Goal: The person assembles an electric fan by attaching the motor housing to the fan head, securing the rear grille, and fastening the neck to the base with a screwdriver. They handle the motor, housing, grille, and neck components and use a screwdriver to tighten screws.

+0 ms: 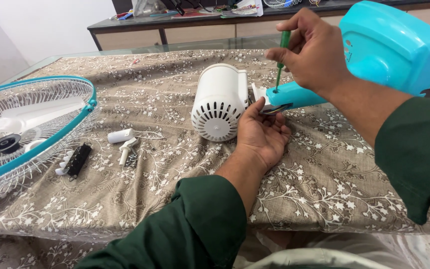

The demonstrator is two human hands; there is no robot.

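Observation:
A white fan motor housing [219, 102] lies on its side on a patterned cloth, joined to a turquoise fan stand neck [294, 94] that leads to a turquoise base [394, 45]. My left hand [262, 134] cups the underside of the neck where coloured wires show, next to the housing. My right hand [312, 50] grips a green-handled screwdriver [281, 57], held upright with its tip on top of the neck.
A fan grille with turquoise rim and white blades [21, 129] lies at the left. Small loose parts sit near it: a black switch block [75, 159], white plastic pieces [123, 142]. A cluttered counter [200, 20] runs along the back.

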